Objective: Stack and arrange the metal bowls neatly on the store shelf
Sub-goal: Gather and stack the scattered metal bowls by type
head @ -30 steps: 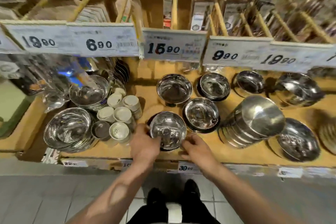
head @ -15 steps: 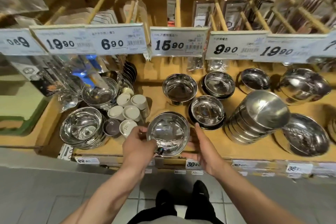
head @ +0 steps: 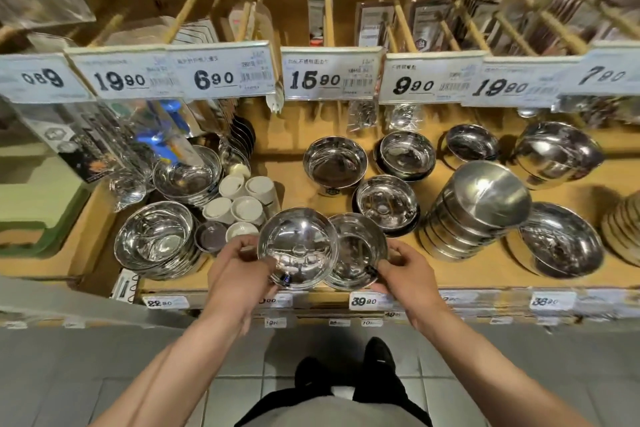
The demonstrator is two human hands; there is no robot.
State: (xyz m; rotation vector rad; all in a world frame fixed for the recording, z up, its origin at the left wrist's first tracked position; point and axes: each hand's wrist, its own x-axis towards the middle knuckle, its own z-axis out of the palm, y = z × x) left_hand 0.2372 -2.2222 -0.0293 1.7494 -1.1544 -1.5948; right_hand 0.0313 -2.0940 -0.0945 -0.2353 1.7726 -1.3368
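- At the front edge of the wooden store shelf (head: 450, 274), the left hand (head: 239, 270) is gripping the rim of a shiny round steel bowl (head: 298, 248), now lifted off its partner.
- Beside it, the right hand (head: 407, 270) is pinching the second steel bowl (head: 360, 253); half a second ago only one bowl was showing, so the pair is separating.
- Open shelf is lying behind, toward the footed steel bowl (head: 334, 163); the tilted steel bowl stack (head: 474, 208) is crowding the right.

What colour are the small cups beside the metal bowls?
White cups, seen best in the head view.
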